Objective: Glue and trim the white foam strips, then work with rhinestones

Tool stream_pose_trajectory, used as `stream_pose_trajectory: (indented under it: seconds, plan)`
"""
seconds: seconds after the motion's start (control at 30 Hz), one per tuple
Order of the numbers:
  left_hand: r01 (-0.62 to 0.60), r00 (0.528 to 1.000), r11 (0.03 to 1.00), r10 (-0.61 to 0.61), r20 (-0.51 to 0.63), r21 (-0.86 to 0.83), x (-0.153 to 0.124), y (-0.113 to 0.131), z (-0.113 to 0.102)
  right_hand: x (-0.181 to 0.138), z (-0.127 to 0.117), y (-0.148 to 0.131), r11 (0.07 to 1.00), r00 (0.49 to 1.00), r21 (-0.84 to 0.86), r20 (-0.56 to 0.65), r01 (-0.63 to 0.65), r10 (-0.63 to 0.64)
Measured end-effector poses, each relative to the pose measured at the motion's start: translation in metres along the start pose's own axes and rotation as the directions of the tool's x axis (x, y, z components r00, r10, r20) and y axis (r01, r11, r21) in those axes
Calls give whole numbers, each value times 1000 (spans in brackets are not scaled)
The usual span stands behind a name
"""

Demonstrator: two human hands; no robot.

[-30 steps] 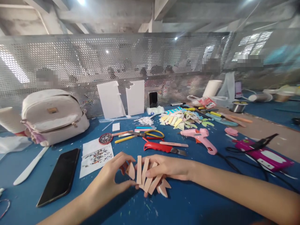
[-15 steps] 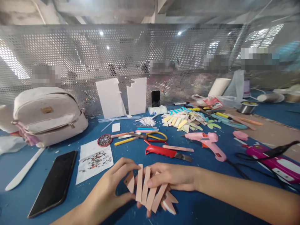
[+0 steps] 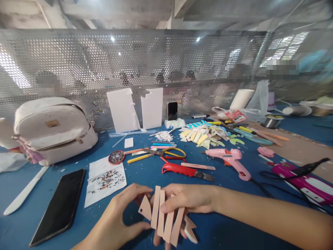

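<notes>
My right hand (image 3: 186,198) reaches in from the right, palm up under a fish-shaped piece made of pale pink strips (image 3: 169,222). Its thumb presses on the middle strips while the fingers support them from below. At the fish's left end is a triangular head (image 3: 146,207) with a small dark hole; at the right end, a notched tail (image 3: 191,231) shows a white edge. My left hand (image 3: 122,211) curves around the head side, thumb and fingers apart. Its fingertips are close to the ends of the first strip; whether they touch it I cannot tell.
Beyond my hands lie a red-handled knife (image 3: 182,170), scissors (image 3: 166,152) and a pink glue gun (image 3: 231,159). To the left are a black phone (image 3: 58,205), a sheet with dark bits (image 3: 104,187) and a backpack (image 3: 52,128). Paper scraps (image 3: 205,133) are heaped farther back.
The fish-shaped piece has tilted slightly and sits a bit lower. Its head shows more fully, with the hole visible. My left fingers have shifted slightly around it.
</notes>
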State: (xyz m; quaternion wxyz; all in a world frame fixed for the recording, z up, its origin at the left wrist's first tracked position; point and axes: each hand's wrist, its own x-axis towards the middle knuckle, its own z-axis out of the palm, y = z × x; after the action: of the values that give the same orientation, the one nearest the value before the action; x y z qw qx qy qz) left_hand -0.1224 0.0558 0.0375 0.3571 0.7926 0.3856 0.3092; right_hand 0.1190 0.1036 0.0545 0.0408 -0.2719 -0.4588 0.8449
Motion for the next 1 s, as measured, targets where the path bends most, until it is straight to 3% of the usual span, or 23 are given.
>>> stream_pose_trajectory:
  seconds: [0.17,0.37,0.53,0.6,0.67,0.73,0.77,0.8,0.83,0.87,1.0]
  plan:
    - [-39,999,998,39,9,38,-6,-3,-3,5,0,4,1000,1000,7,-20,-8,8]
    - [-6,999,998,4,37,59,-7,4,-4,8,3,5,1000,1000,-5,-17,-23,23]
    - [34,999,984,-31,-16,175,-19,-5,-8,-4,-4,1,1000,998,-3,53,-19,19]
    - [69,997,970,-57,-57,234,-25,-11,-8,-12,-8,0,998,1000,-68,21,5,-4]
    - [96,995,951,-79,-68,293,-29,-16,-7,-21,-10,-4,970,998,-244,-54,13,-27]
    - [89,996,932,-85,-26,352,-32,-18,-7,-27,-11,-13,815,978,-580,-178,-19,-104]
    - [75,997,922,-80,-3,379,-31,-18,-8,-29,-11,-20,626,950,-779,-224,-40,-218]
    - [59,998,914,-68,9,401,-29,-17,-10,-28,-12,-28,349,894,-932,-235,-96,-382]
    - [41,999,907,-48,7,419,-26,-16,-14,-26,-14,-37,33,817,-980,-183,-197,-547]
    - [38,999,901,-27,-32,433,-20,-14,-18,-21,-17,-47,-210,763,-928,-109,-308,-638]
    - [-27,978,886,119,-171,463,20,-3,-40,14,-38,-82,-345,715,-844,-63,-411,-697]
